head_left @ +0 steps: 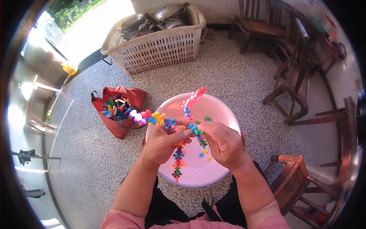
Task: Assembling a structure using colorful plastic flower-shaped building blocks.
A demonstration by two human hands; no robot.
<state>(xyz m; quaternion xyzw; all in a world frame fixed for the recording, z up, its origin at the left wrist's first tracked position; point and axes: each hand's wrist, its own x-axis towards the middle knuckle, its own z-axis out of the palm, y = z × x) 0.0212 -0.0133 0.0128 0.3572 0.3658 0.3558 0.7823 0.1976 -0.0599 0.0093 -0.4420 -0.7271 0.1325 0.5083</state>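
Both my hands are held over a pink plastic basin, gripping one branching figure of small knobbed plastic connector pieces in many colours. My left hand closes around the middle of it. One arm, with purple and yellow pieces, sticks out to the left, and another hangs down below the fingers. My right hand pinches the figure near its blue and green pieces, where a pink arm rises toward the far side. Several loose connector pieces lie in the basin.
Left of the basin stands a red bag full of mixed toy bricks. Beyond it, a large white basket holds metal cookware. Wooden chairs line the right side, one chair close by my right arm. The floor is speckled.
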